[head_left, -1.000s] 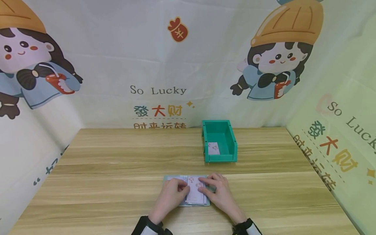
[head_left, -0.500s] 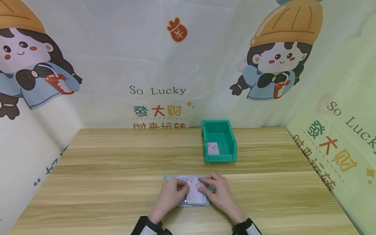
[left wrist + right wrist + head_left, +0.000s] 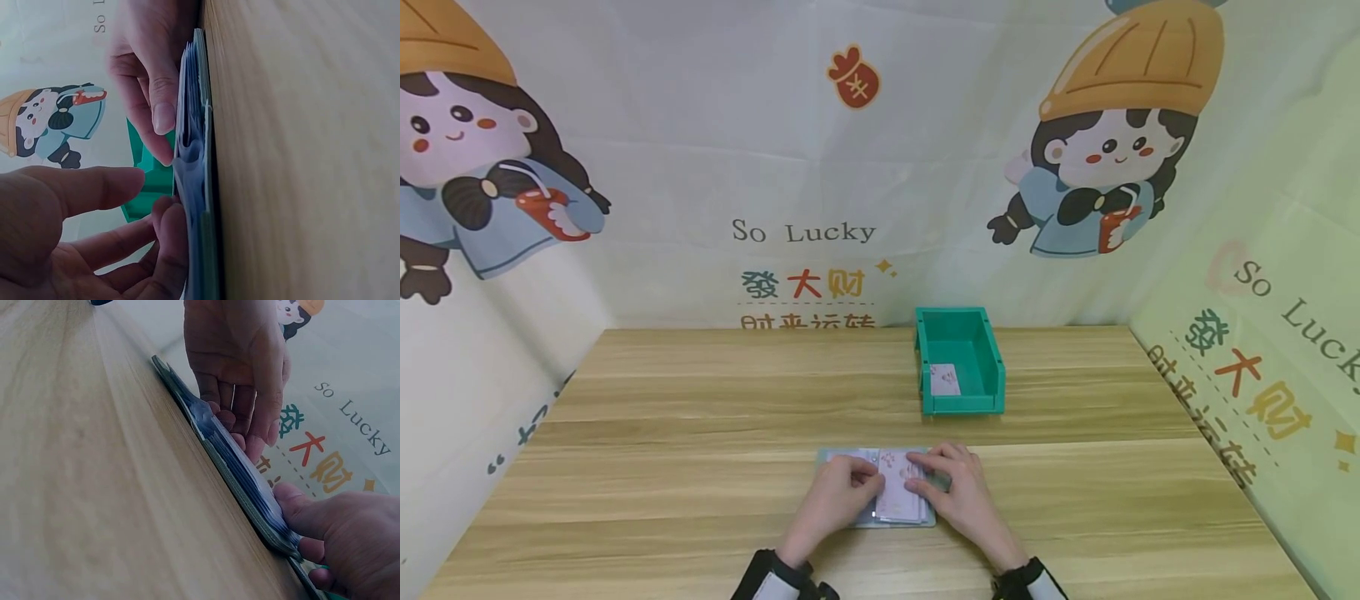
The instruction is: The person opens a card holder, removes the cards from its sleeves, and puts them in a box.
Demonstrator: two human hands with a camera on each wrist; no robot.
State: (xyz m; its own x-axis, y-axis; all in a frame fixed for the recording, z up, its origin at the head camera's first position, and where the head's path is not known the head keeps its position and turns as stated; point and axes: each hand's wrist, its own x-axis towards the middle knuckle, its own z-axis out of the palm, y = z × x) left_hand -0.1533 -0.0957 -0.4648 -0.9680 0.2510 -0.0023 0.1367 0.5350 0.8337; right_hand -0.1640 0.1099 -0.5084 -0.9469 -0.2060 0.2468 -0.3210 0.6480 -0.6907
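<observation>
In the head view a small ring-bound album (image 3: 899,500) lies spread on the wooden table, its clear sleeves stacked thickly on the right half. The top sleeve shows a pale pink card with a printed pattern. My left hand (image 3: 841,493) is over the left page, fingertips touching the sleeves near the binding rings. In the left wrist view its thumb (image 3: 122,186) stands apart from the page while the bent fingers meet it. My right hand (image 3: 957,492) rests on the right half, thumb and index fingertips spaced apart on the top sleeve. The album's cover (image 3: 231,481) lies flat beneath.
A green plastic bin (image 3: 964,404) stands behind the album, slightly to the right, with a pink patterned card (image 3: 945,380) inside. A printed cloth backdrop (image 3: 925,183) encloses the table (image 3: 700,450) at the back and sides.
</observation>
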